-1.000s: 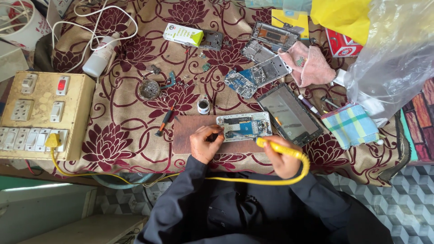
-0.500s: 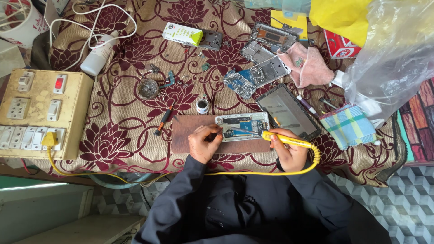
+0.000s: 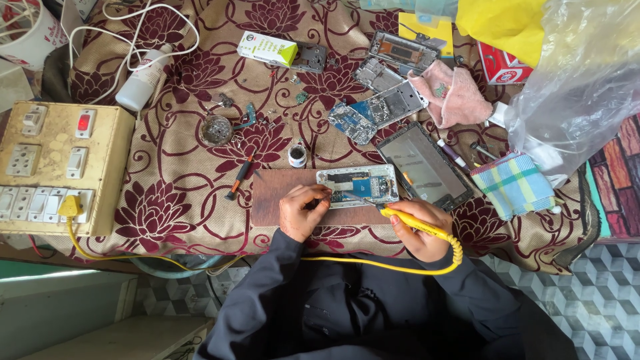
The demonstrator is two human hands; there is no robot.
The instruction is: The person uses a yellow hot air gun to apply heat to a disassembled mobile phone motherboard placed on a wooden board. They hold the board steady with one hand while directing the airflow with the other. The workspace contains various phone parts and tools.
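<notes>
Gripping a yellow soldering iron like a pen, the right hand has its fingers wrapped fully around the handle, the tip angled up and left onto the opened phone. That phone lies flat on a brown board, just ahead of both hands. The left hand rests on the board beside the phone's left end, fingers curled shut around what seems a thin dark tool, too small to tell. From the right-hand grip the yellow cord loops back across the dark sleeves. Left of the left hand lies an orange-handled screwdriver; a glass screen panel sits just right of the phone.
</notes>
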